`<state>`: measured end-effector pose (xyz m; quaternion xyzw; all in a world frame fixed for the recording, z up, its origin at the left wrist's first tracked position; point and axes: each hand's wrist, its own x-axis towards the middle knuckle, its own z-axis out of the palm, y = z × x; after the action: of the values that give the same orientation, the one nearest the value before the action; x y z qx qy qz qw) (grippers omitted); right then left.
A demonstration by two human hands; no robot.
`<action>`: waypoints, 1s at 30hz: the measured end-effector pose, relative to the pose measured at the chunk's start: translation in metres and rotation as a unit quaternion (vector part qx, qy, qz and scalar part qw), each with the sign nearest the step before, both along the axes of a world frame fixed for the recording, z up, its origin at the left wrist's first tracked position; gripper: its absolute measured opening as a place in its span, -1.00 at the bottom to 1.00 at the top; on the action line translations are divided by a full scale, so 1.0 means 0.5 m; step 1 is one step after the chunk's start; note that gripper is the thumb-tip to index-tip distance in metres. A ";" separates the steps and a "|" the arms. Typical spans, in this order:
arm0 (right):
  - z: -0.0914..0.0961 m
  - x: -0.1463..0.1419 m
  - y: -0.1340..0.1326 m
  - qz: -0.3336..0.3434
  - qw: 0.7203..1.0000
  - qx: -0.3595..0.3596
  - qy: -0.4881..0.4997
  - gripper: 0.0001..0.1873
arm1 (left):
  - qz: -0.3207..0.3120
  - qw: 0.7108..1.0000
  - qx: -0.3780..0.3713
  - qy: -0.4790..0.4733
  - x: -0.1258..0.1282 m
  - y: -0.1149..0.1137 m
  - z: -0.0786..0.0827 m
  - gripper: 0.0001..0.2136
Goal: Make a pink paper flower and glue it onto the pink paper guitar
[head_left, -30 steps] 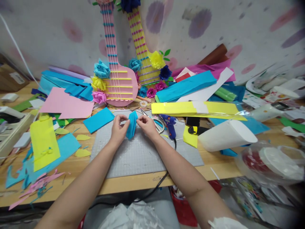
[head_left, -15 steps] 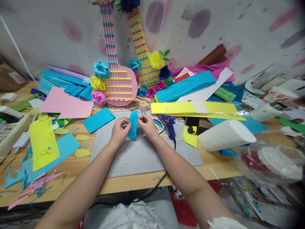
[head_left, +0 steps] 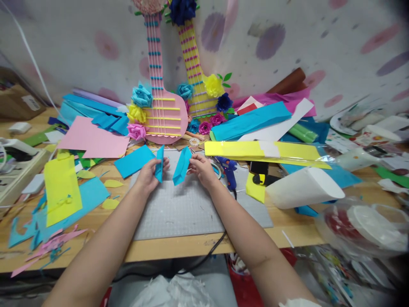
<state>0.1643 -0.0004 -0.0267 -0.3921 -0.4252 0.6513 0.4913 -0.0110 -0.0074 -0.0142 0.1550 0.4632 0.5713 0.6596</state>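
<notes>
My left hand [head_left: 150,174] grips a narrow folded blue paper piece [head_left: 159,164], held upright over the grey cutting mat [head_left: 179,213]. Apart from it, my right hand [head_left: 202,169] pinches a second blue paper piece [head_left: 182,166] by its right edge; this one is tilted and looks creased along its length. A flat blue paper rectangle [head_left: 132,161] lies just beyond my left hand. To the right of my right hand are a blue glue gun [head_left: 228,170] and a partly hidden roll of tape [head_left: 216,169].
Two decorated paper guitars, one pink [head_left: 168,115] and one yellow [head_left: 198,96], lean at the back. A yellow paper pack [head_left: 230,149] and a white paper tube [head_left: 303,187] lie to the right. Pink card [head_left: 92,138], yellow paper [head_left: 62,192] and scraps cover the left.
The blue paper that both hands held together is now two pieces, one in each hand. My left hand has moved left, away from my right; the view has shifted slightly.
</notes>
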 end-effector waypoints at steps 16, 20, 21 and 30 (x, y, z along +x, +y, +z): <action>-0.023 -0.031 -0.018 -0.040 0.944 0.190 -0.266 -0.93 | -0.139 0.988 0.043 0.055 0.051 -0.025 -0.016 -0.80; -0.016 -0.033 -0.018 -0.032 0.941 0.198 -0.272 -0.89 | -0.129 0.989 0.051 0.053 0.054 -0.025 -0.018 -0.77; -0.016 -0.033 -0.018 -0.033 0.942 0.188 -0.275 -0.86 | -0.124 0.989 0.053 0.054 0.055 -0.025 -0.018 -0.77; -0.026 -0.026 -0.003 -0.104 0.978 0.066 -0.169 -0.82 | -0.075 0.996 0.020 0.044 0.054 -0.023 -0.012 -0.81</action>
<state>0.1513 -0.0018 -0.0398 -0.5050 -0.5009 0.4920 0.5020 0.0160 -0.0187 -0.0201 0.2272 0.4672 0.5223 0.6762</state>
